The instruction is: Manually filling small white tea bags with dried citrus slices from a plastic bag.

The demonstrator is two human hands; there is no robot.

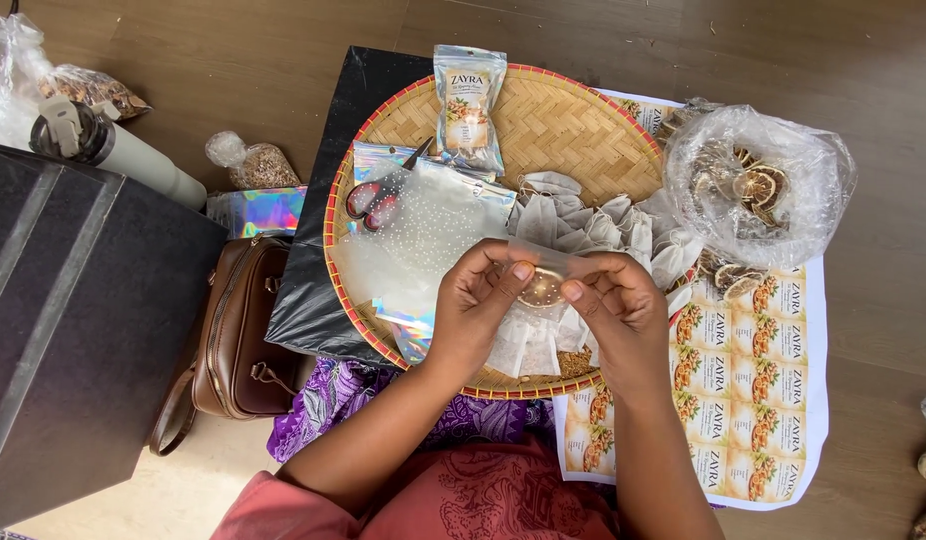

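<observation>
left hand point(475, 300) and right hand point(615, 305) both pinching a small clear pouch point(541, 275) with a dried slice inside, over a woven tray point(573, 125), scissors point(378, 200) nearby, bag of dried slices point(758, 185) off right

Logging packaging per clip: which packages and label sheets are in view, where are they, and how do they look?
Printed pouch: tray's far rim, upright rectangle, clear and silvery with orange picture.
Label sheet: right of the woven tray, white, rows of orange-pictured stickers.
Holographic pouches: left of the tray, flat, iridescent.
Small translucent sachet: pinched between left hand and right hand.
</observation>
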